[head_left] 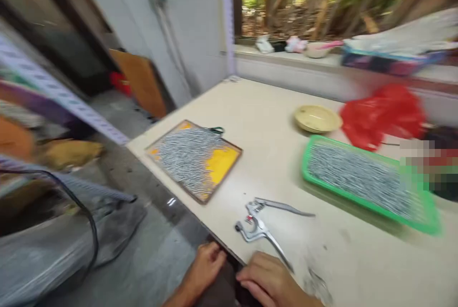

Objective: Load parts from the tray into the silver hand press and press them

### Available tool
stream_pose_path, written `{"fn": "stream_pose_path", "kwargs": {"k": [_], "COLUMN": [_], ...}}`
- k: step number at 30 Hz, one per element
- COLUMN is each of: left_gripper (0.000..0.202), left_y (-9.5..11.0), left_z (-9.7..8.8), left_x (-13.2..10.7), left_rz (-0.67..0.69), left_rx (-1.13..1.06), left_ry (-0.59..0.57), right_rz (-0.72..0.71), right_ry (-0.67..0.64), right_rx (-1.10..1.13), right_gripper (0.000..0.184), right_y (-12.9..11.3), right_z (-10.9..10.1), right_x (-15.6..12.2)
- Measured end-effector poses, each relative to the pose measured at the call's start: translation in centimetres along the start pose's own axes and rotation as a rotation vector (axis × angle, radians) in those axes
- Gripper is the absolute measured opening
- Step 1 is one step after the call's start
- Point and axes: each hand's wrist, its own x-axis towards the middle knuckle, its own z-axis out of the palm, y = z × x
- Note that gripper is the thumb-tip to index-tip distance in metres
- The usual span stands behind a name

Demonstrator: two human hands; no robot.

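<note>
Left hand (pixel 204 265) and right hand (pixel 271 278) curl near silver metal pliers (pixel 262 228), palms hidden; I cannot tell if either grips anything.

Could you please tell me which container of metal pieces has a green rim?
The plastic basket on the right; the tray on the left is brown-rimmed and yellow inside.

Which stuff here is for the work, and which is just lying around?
Probably for the work:
silver plier-like tool, nearest the right hand
tray with thin metal pieces on it
green basket holding similar-looking pieces

Probably just lying around:
red plastic bag
small bowl on the windowsill
orange-brown board near the wall
yellow bowl, though I'm not sure
</note>
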Motion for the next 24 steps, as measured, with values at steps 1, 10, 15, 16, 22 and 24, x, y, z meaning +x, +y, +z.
{"fn": "stream_pose_path", "kwargs": {"k": [1, 10, 15, 16, 22, 24], "left_gripper": [0.031, 0.025, 0.030, 0.030, 0.018, 0.014], "left_y": [0.2, 10.0, 11.7, 11.8, 13.6, 14.3], "left_z": [-0.6, -5.8, -5.0, -4.8, -3.9, -3.8], "left_x": [-0.3, 1.0, 6.3, 6.8, 8.0, 8.5], "left_rz": [0.114, 0.625, 0.607, 0.578, 0.397, 0.319], "left_rx": [0.021, 0.140, 0.435, 0.491, 0.661, 0.727], "left_ry": [0.008, 0.197, -0.042, -0.088, -0.189, -0.204], "right_rz": [0.010, -0.084, 0.288, 0.370, 0.582, 0.616], "right_ry": [-0.020, -0.027, -0.020, -0.039, -0.191, -0.226], "right_rx": [-0.007, -0.516, -0.650, -0.647, -0.616, -0.638], "right_gripper": [0.019, 0.020, 0.018, 0.020, 0.028, 0.024], "right_y": [0.3, -1.7, -1.8, -1.6, -0.8, -0.4], "right_z": [0.0, -1.7, -5.9, -6.6, -7.8, -7.7], "right_x": [0.5, 1.1, -0.2, -0.6, -1.2, -0.7]}}
